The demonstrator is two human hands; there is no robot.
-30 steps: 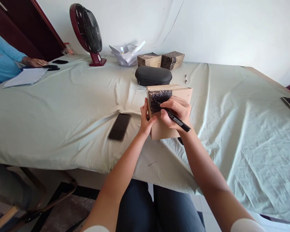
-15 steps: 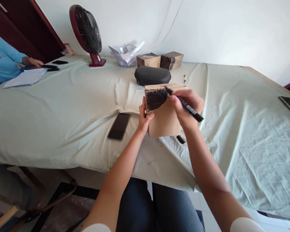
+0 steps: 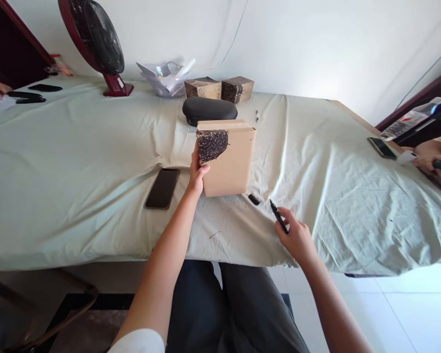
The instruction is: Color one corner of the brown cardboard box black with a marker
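the cloth-covered worktop [image 3: 353,162] spreads out on all sides of the box [image 3: 230,169]. the fan [image 3: 95,44] stands behind the box, well off to its left. the box is over the worktop, its front face inked black at the upper left. the case [image 3: 210,110] lies just behind the box. the left hand [image 3: 197,172] has its grip clamped on the box's left side. the right hand [image 3: 294,236], nearer and right of the box, has its grip closed on the marker [image 3: 276,212]. a phone [image 3: 162,189] lies left of the box. the cap [image 3: 254,199] rests just beside the box's lower right corner.
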